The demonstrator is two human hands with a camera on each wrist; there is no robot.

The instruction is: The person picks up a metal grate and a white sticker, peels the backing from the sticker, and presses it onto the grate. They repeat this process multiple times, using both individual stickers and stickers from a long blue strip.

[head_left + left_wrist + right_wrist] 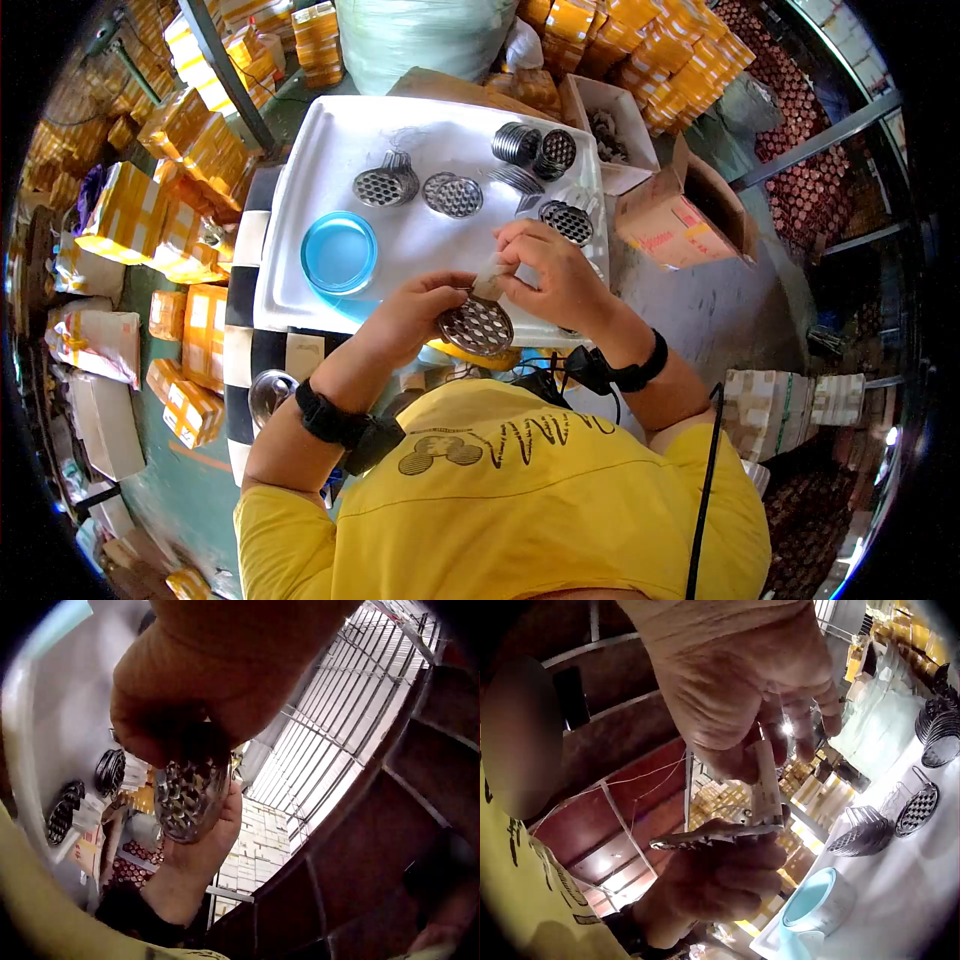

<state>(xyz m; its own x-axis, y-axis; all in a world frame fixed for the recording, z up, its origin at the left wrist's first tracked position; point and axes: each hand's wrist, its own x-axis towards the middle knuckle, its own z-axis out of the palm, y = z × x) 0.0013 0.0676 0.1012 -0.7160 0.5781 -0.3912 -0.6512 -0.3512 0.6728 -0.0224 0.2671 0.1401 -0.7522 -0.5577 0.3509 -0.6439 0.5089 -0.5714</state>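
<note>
While the left grip [430, 303] pinches a round perforated metal piece [476, 327] at its edge, between thumb and fingers, the right grip [552, 270] pinches a small pale strip [488, 281] between thumb and fingertips. Both grips are closed only as far as these thin things allow, and the other fingers of the right one are bent and slightly apart. The strip stands up from the metal piece, its lower end touching it beside the left fingertips; whether the two are joined, I cannot tell. The piece hangs between the grips, in front of the yellow shirt [540, 480] and near the closest rim of the white tray [285, 290].

Beyond the left grip and a little to its left, a blue round container [339, 254] rests on the tray. Farther out past the same grip lie a group of perforated pieces [384, 188] with handles and a smaller overlapping pair [453, 196]. Past the right grip, near its knuckles, is a dark perforated disc [566, 222], with stacked discs [515, 143] farther off. An open cardboard box [680, 215] sits outside the tray, to the right of that grip.
</note>
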